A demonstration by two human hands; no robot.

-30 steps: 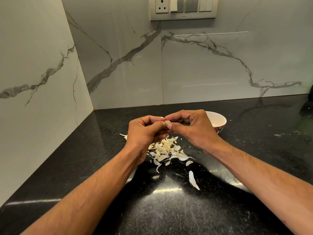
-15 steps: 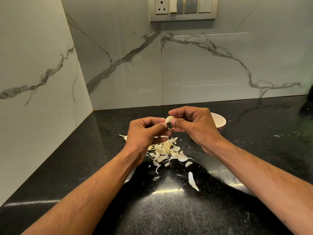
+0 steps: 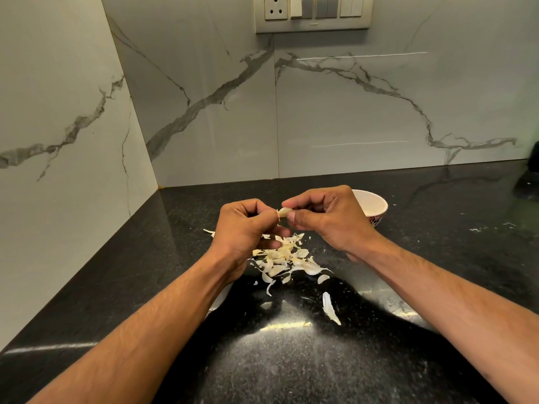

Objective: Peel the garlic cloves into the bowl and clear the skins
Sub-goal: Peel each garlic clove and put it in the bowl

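A pale garlic clove (image 3: pixel 284 212) sits between both hands, raised above the black counter. My right hand (image 3: pixel 326 218) pinches its right end with thumb and fingers. My left hand (image 3: pixel 243 227) pinches the clove's left tip, where a strip of skin shows. Below the hands lies a heap of white garlic skins (image 3: pixel 284 259) on the counter. A small white bowl (image 3: pixel 372 204) with a patterned outside stands just behind my right hand, partly hidden by it; its contents are out of sight.
Loose skins lie apart from the heap, one long piece (image 3: pixel 331 309) nearer me and one (image 3: pixel 209 232) left of my left hand. Marble walls close the counter (image 3: pixel 437 258) at the back and left. A switch panel (image 3: pixel 313 13) is mounted high on the back wall.
The hands have drawn slightly apart and risen a little, with the clove more exposed between them. My right hand has shifted a bit to the right.
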